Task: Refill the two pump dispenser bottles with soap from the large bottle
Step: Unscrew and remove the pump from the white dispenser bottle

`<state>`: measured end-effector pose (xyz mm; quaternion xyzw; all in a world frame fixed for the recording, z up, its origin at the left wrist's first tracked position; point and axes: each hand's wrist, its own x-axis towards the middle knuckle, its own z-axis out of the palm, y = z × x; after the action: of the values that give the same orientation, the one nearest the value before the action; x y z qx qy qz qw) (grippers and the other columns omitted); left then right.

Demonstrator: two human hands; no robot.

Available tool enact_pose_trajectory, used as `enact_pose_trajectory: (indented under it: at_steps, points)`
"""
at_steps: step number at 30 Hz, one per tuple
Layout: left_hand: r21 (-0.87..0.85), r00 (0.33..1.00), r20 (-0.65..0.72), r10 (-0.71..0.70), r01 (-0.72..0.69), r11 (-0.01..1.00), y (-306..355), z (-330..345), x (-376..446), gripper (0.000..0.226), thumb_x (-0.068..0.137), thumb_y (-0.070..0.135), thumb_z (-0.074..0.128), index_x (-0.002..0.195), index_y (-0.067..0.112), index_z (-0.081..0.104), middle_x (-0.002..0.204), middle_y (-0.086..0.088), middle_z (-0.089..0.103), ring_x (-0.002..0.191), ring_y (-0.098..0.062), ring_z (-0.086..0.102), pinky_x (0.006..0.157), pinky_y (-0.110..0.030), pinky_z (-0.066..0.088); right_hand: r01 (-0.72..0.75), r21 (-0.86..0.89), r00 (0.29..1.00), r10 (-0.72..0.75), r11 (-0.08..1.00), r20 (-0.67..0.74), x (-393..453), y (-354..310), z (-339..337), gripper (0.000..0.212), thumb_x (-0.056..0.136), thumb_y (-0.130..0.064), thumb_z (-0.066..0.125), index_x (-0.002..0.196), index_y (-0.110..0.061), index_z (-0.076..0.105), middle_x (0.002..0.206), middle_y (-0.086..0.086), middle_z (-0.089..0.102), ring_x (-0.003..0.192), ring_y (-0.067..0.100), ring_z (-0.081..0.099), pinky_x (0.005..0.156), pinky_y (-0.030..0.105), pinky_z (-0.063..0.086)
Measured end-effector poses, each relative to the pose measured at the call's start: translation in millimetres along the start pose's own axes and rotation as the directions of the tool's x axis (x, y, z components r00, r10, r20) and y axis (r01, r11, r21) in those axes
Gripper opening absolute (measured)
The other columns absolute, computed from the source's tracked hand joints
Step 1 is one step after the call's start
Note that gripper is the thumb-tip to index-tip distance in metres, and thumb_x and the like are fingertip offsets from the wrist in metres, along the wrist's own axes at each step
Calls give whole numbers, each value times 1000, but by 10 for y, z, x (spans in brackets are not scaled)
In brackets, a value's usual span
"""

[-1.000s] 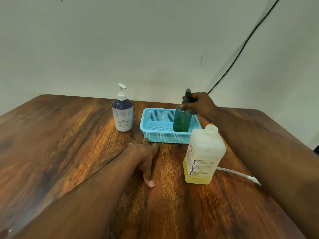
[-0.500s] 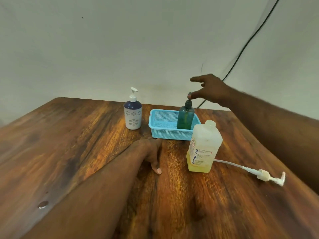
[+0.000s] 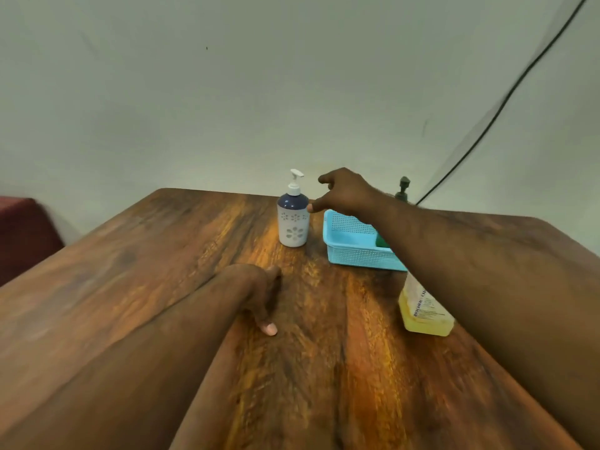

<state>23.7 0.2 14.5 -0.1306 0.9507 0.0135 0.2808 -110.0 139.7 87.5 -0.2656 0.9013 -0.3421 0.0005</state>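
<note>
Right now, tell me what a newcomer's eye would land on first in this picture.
First the right hand, reaching over the blue basket toward the white-and-navy pump bottle, which stands at the far middle of the wooden table; its fingers are spread and hold nothing. Next the large bottle of yellow soap at the right, partly behind that forearm. The left hand rests on the table in the middle.

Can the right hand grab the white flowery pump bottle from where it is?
Probably yes. The right hand hangs open just beside the white pump bottle, thumb almost at its shoulder, with nothing between them. The blue basket sits below the arm, out of the way.
</note>
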Motion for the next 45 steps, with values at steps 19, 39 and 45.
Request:
enact_pose_trajectory:
  at_steps: [19,39,45]
  points:
    - [-99,1000,-3,5,-5,995,-35,-6,219,131,58,45,88,152,38,-3,159,-16,5,142,-46,16,105,-60,37,-84,280,961,152,956,-230,621,-41,750,33,74,-13,74,104,-14,59,103,3,63,96,22,61,82,35,53]
    - [-547,793,-545,272,-582,602,163,380,-171,107,67,33,86,149,45,18,136,22,43,123,-1,43,104,-30,39,147,318,927,-18,936,-375,-1359,-1,75,19,80,-23,74,95,-26,64,81,-21,60,80,-4,60,72,16,51]
    - [-658,661,-749,41,-750,58,702,738,-154,82,62,20,90,129,38,47,122,11,62,111,-8,62,83,-25,56,104,358,929,38,928,-367,-1496,167,312,24,77,-24,78,99,-20,67,90,-10,69,85,2,64,75,19,52]
